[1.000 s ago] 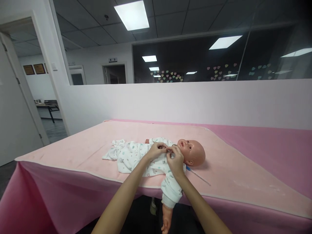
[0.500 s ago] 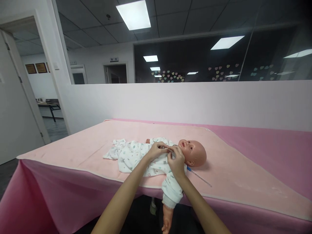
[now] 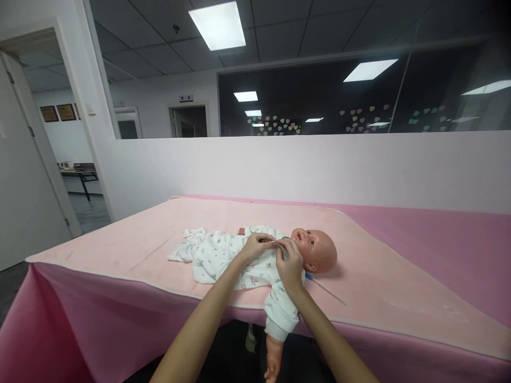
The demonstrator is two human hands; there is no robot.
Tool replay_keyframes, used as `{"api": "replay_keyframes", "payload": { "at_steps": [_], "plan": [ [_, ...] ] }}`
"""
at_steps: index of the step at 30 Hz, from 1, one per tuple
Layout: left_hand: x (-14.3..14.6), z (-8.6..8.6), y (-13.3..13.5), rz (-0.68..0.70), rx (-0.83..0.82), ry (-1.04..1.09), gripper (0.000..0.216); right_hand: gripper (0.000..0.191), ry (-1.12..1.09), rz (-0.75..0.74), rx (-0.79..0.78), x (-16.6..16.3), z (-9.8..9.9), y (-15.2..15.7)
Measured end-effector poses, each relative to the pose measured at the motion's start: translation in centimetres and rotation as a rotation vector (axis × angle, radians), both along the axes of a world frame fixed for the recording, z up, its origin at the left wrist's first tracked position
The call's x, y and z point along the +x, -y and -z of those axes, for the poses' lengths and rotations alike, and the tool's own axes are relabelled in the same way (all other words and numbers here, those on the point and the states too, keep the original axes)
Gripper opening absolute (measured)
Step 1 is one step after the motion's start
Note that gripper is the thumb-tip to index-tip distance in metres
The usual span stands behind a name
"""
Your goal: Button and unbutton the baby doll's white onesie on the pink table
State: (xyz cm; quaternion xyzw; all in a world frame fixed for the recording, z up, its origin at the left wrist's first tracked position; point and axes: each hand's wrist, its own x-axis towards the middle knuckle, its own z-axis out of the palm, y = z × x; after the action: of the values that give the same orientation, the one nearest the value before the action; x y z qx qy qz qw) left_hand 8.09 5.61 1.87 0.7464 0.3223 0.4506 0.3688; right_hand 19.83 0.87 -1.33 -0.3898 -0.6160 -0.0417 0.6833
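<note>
White-clothed doll (image 3: 255, 277): on its back;
Left hand (image 3: 255, 248): fingers bent over its chest; grip unclear;
Right hand (image 3: 293, 261): fingers curled near its neck; grip unclear.

White doll clothes (image 3: 213, 260) with small prints, perhaps greenish, peach blanket (image 3: 131, 234), pink cloth (image 3: 455, 239), thin stick (image 3: 330, 292) with blue end.

Legible text: none. Sign plate (image 3: 186, 98) above far doorway (image 3: 190, 122): dark marks on paler ground, too small to read. Framed plaques (image 3: 66, 111) on side-room wall (image 3: 56, 141) at left: brownish faces, inscriptions unresolved. White outfit (image 3: 213, 260) on doll (image 3: 322, 250): scattered printed motifs, possibly with lettering near lower edge, unreadable at this scale. Small pale patch (image 3: 339, 212) at far edge of peach mat (image 3: 379, 282): surface too small to read.
</note>
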Motion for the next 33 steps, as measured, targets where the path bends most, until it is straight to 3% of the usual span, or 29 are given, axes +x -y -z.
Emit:
{"api": "replay_keyframes", "payload": {
  "at_steps": [10, 18, 23, 33],
  "plan": [
    [-0.02, -0.15, 0.21, -0.043, 0.014, -0.069, 0.018, 0.026, 0.032, -0.007, 0.018, 0.15, 0.11, 0.04],
    [0.01, 0.02, 0.04, -0.058, -0.008, 0.016, 0.021, 0.019, -0.005, -0.001, 0.006, -0.03, -0.18, 0.05],
    [-0.01, -0.24, 0.34, -0.042, -0.035, 0.033, 0.017, 0.024, 0.014, -0.025, -0.002, 0.03, -0.04, -0.06],
    [-0.06, -0.14, 0.28, -0.020, 0.038, -0.060, 0.016, 0.028, 0.069, 0.050, 0.042, 0.21, 0.24, 0.12]
  ]
}}
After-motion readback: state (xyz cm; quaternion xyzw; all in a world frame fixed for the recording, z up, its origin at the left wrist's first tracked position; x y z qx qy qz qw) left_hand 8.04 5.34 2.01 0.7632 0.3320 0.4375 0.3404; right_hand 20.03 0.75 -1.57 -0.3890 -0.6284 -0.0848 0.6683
